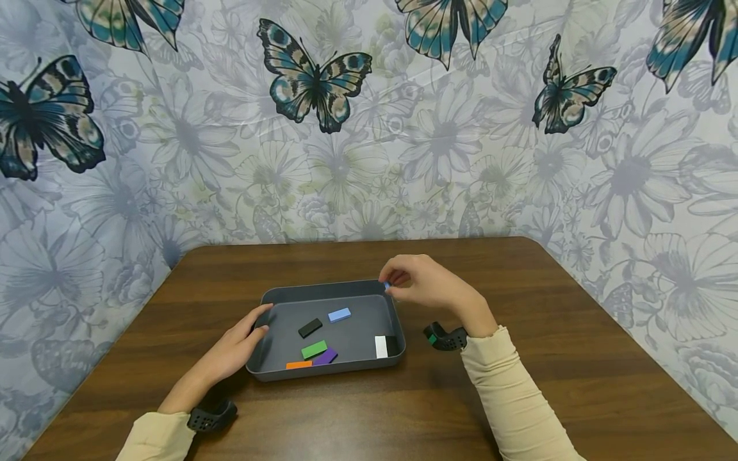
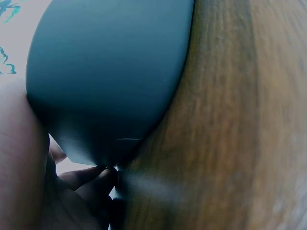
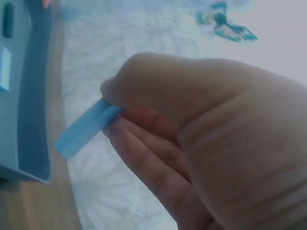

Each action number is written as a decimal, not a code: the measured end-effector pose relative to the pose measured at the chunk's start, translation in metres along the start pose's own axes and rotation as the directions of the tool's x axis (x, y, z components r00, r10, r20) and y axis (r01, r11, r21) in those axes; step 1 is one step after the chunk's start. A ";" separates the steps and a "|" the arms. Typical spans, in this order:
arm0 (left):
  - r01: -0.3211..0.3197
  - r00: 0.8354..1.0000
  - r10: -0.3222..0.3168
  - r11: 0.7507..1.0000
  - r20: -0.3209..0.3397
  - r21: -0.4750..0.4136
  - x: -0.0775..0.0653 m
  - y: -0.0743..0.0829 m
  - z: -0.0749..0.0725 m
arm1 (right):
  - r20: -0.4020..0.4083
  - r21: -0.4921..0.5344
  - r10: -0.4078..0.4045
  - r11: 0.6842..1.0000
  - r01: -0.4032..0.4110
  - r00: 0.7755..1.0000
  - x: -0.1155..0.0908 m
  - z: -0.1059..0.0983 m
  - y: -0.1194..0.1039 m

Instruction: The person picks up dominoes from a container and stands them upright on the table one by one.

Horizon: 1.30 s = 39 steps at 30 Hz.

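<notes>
A dark grey tray (image 1: 337, 289) stands on the table with several coloured blocks in it. My left hand (image 1: 230, 351) grips its left rim, thumb over the edge; the left wrist view shows the fingers against the tray's outer wall (image 2: 110, 62). My right hand (image 1: 429, 282) pinches a small blue block (image 3: 86, 129) between thumb and fingertips, beside the tray's far right corner. Inside lie a second blue block (image 1: 339, 315), a black block (image 1: 310, 328), a green block (image 1: 314, 349), a purple block (image 1: 325, 356), an orange block (image 1: 298, 365) and a white block (image 1: 381, 347).
The brown wooden table (image 1: 369, 422) extends around the tray. Behind it hangs a floral cloth (image 1: 357, 192) with butterflies. Each wrist wears a black band, the right band (image 1: 445, 337) showing a green spot.
</notes>
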<state>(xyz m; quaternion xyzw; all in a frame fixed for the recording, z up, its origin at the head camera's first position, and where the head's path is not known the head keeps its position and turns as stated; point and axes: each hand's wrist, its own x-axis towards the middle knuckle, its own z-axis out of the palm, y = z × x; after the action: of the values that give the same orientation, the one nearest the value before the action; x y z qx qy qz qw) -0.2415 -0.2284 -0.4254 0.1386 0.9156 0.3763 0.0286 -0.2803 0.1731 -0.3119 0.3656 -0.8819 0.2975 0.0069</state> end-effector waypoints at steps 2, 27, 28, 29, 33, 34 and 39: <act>0.002 1.000 -0.002 1.000 0.002 0.000 0.000 0.000 0.000 | -0.025 0.019 0.023 1.000 -0.022 0.999 -0.004 -0.006 0.003; 0.024 1.000 -0.024 1.000 0.016 -0.007 0.001 0.001 -0.001 | -0.273 0.000 0.193 0.980 -0.201 0.942 -0.041 -0.048 0.060; 0.025 1.000 -0.025 1.000 0.016 -0.006 0.001 0.001 -0.001 | -0.275 -0.002 0.200 0.978 -0.209 0.940 -0.042 -0.049 0.063; 0.026 1.000 -0.026 1.000 0.017 -0.008 0.001 0.002 -0.001 | -0.275 -0.004 0.209 0.976 -0.219 0.938 -0.043 -0.049 0.066; 0.029 0.999 -0.029 1.000 0.018 -0.007 0.001 0.002 -0.001 | -0.271 0.007 0.253 0.965 -0.261 0.929 -0.048 -0.050 0.076; 0.029 0.999 -0.029 1.000 0.018 -0.007 0.001 0.002 -0.001 | -0.268 0.010 0.266 0.962 -0.273 0.926 -0.049 -0.050 0.079; 0.024 1.000 -0.024 1.000 0.016 -0.008 0.002 -0.001 0.000 | -0.258 0.028 0.311 0.949 -0.314 0.915 -0.054 -0.047 0.092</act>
<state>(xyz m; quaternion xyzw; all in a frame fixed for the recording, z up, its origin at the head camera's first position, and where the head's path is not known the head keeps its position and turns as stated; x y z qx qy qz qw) -0.2435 -0.2287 -0.4254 0.1305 0.9154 0.3786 0.0412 -0.3098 0.2839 -0.3333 0.1779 -0.9225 0.3337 0.0772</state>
